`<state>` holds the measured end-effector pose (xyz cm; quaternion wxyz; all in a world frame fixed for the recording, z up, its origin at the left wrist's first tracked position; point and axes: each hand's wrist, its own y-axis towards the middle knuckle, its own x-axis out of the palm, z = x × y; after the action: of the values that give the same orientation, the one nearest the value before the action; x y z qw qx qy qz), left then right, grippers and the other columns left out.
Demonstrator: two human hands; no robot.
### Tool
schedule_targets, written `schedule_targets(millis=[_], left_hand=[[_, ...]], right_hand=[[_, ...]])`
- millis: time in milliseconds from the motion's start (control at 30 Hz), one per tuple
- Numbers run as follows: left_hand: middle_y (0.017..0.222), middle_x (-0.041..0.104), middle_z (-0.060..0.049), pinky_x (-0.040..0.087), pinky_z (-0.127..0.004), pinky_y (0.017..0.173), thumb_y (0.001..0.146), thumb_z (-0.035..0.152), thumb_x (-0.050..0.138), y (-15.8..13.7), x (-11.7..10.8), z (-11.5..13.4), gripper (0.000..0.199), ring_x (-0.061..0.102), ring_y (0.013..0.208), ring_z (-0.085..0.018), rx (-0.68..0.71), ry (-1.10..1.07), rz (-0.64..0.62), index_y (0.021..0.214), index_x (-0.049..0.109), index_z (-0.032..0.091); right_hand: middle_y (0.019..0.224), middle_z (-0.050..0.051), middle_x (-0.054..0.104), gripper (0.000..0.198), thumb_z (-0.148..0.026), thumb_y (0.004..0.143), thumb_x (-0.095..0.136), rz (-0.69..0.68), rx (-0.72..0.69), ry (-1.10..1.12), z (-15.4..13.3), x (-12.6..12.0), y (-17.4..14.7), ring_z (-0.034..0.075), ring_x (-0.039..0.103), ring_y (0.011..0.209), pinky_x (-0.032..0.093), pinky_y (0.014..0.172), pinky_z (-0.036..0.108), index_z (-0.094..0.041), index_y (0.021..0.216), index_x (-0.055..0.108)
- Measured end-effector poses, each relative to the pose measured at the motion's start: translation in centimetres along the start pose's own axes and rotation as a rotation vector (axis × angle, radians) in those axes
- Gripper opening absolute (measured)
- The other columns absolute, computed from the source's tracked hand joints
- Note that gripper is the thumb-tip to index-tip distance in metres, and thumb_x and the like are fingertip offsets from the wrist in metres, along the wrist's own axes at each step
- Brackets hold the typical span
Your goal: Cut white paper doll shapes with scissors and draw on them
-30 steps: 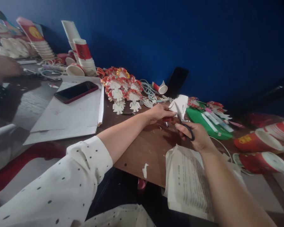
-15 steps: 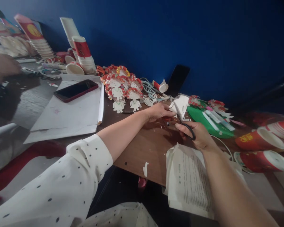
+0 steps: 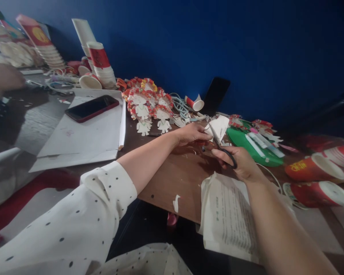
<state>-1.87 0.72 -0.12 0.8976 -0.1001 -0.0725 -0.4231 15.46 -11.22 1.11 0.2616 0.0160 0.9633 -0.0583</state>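
Between the fingers of my left hand [image 3: 192, 134] is a piece of white paper [image 3: 219, 126], pinched at its left edge. My right hand [image 3: 240, 161] grips a pair of black-handled scissors [image 3: 231, 157], fingers closed round the loops. The blades point up and away, against the paper; how far apart they are I cannot tell. Beneath both hands is the brown tabletop [image 3: 166, 183], dotted with small scraps. Behind my left hand lies a cluster of white paper dolls [image 3: 164, 123] with red frilled hair.
A phone [image 3: 92, 108] rests on a white folder [image 3: 83, 145] at left. Stacked paper cups [image 3: 101, 63] stand behind it. Right of my hands are a green disc [image 3: 239, 142] with markers, and red cups [image 3: 315, 168]. An open book [image 3: 226, 214] overhangs the front edge. Another person's hand [image 3: 4, 78] is far left.
Both hands hold nearly the same position. The white paper has tilted very slightly against the scissors; nothing has been let go.
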Motion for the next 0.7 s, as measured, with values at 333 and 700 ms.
schedule_targets(millis=[333,700], left_hand=[[0.063,0.063,-0.001,0.046,-0.022,0.065,0.077,0.015,0.073,1.4,-0.4,-1.0,0.014,0.057,0.057,-0.007,0.089,-0.213,0.253,0.074,0.061,0.01],[0.065,0.063,-0.001,0.048,-0.02,0.063,0.079,0.008,0.066,1.0,0.0,-0.5,0.012,0.061,0.058,-0.007,0.086,-0.322,0.34,0.074,0.056,0.011]], right_hand=[[0.062,0.001,0.063,0.048,-0.054,0.063,0.081,-0.055,0.053,0.093,0.2,0.4,0.4,0.013,0.054,0.054,0.042,0.052,0.027,-0.016,0.091,0.074],[0.059,0.0,0.059,0.044,-0.055,0.067,0.077,0.314,-0.006,0.306,1.3,-0.5,1.1,0.013,0.053,0.05,0.033,0.042,0.024,-0.016,0.084,0.068]])
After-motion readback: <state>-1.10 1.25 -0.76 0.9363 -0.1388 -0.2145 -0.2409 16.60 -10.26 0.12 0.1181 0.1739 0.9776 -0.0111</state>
